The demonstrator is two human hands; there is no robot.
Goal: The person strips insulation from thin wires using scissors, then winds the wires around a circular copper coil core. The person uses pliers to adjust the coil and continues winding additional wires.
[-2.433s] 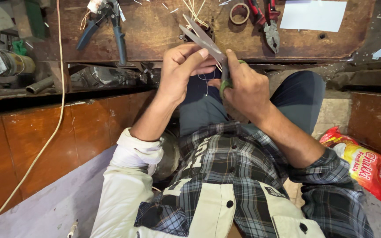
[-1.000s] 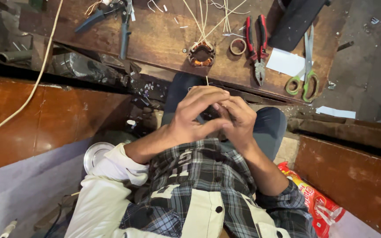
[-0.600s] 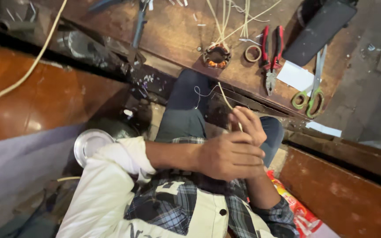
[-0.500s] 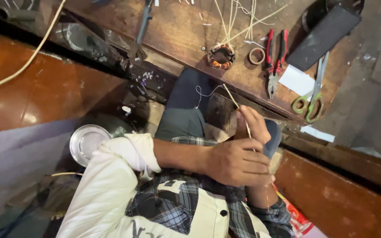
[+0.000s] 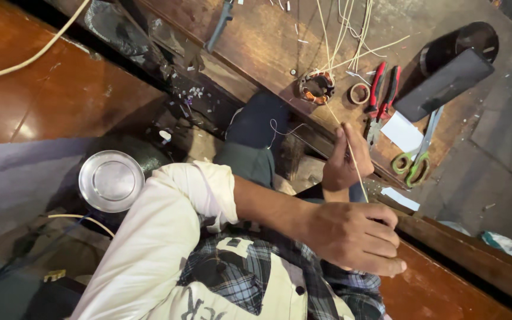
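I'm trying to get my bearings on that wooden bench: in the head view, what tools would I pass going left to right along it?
Grey-handled tool → copper-wound coil ring → small tape roll → red-handled pliers → white paper slip → green-handled scissors.

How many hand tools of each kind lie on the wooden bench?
Red-handled pliers: 1
Green-handled scissors: 1
Grey-handled tool at the bench's top edge, only partly in view: 1
Total: 3
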